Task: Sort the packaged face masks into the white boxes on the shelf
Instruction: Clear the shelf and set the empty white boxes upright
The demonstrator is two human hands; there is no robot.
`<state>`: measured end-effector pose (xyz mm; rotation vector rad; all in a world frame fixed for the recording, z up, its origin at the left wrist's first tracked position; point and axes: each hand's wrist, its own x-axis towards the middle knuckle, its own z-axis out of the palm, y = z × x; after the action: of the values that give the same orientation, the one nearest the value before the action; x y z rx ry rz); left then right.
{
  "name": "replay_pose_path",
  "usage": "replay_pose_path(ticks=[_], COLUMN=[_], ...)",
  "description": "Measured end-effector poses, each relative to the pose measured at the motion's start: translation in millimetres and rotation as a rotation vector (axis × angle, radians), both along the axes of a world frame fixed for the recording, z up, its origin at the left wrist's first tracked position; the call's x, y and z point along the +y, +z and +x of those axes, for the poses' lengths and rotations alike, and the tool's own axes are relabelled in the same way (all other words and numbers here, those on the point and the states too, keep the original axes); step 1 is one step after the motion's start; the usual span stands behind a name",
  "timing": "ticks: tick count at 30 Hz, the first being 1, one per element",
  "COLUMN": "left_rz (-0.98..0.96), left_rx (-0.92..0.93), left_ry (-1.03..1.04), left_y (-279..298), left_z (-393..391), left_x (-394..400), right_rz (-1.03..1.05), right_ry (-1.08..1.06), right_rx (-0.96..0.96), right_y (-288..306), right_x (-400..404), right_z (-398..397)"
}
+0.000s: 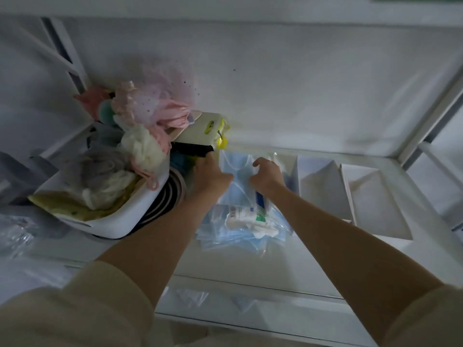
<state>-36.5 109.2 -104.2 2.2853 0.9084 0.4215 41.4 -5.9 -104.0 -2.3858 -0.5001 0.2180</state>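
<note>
A clear packet with a blue face mask (235,162) stands upright at the back of the shelf. My left hand (210,175) grips its left edge and my right hand (266,175) pinches its right edge. A heap of more packaged blue masks (240,227) lies on the shelf below my hands, some with printed labels. To the right stand two open white boxes (323,189) (375,204), both showing only bare white insides. Whether the held packet sits inside a third box is hidden by my hands.
A white bin (120,216) full of soft fabric items in pink, cream and grey stands at the left. A cream board with a yellow-green mark (200,132) leans behind it. The shelf's white back wall and right frame (426,126) close the space.
</note>
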Motion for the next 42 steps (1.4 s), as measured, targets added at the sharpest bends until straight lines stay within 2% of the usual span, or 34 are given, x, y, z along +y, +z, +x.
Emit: replay_pose_path(ticks=[2,5,8,10,12,14,16,19,22,27,35,39,42], left_rz=[0.167,0.316,0.195,0.067,0.032,0.05,0.01,-0.27,-0.465,-0.617,-0.58,-0.602,-0.653], left_rx=[-0.042,-0.234,-0.321,-0.316,-0.256,-0.165,-0.079,0.006,0.055,0.05,0.053,0.098,0.002], left_ry=[0.017,-0.058,-0.269,-0.387,-0.488,-0.582,-0.606,-0.557,-0.588,-0.592,-0.613,-0.62,-0.597], left_y=[9,21,23,17,8,-1,-9,-16,-20,-25,-27,-21,-10], left_z=[9,31,54,68,81,92,102,112,110,108,111,111,118], left_x=[-11,-46,-102,-140,-172,-197,-213,-221,-221,-218,-214,-215,-213], right_rz=[0.113,0.221,0.198,0.157,0.105,0.074,0.139,0.278,0.297,0.319,0.296,0.29,0.39], right_ry=[-0.045,-0.139,-0.27,-0.366,-0.427,-0.421,-0.409,-0.426,-0.31,-0.317,-0.331,-0.368,-0.388], right_rx=[-0.034,-0.095,-0.133,-0.14,-0.102,0.031,0.274,0.63,0.781,0.683,0.439,0.174,0.028], right_y=[11,29,34,29,22,15,9,5,1,-3,-5,17,53], right_x=[-10,-41,-95,-138,-177,-205,-218,-219,-213,-208,-212,-220,-221], right_z=[4,19,38,50,59,65,68,68,71,79,94,98,107])
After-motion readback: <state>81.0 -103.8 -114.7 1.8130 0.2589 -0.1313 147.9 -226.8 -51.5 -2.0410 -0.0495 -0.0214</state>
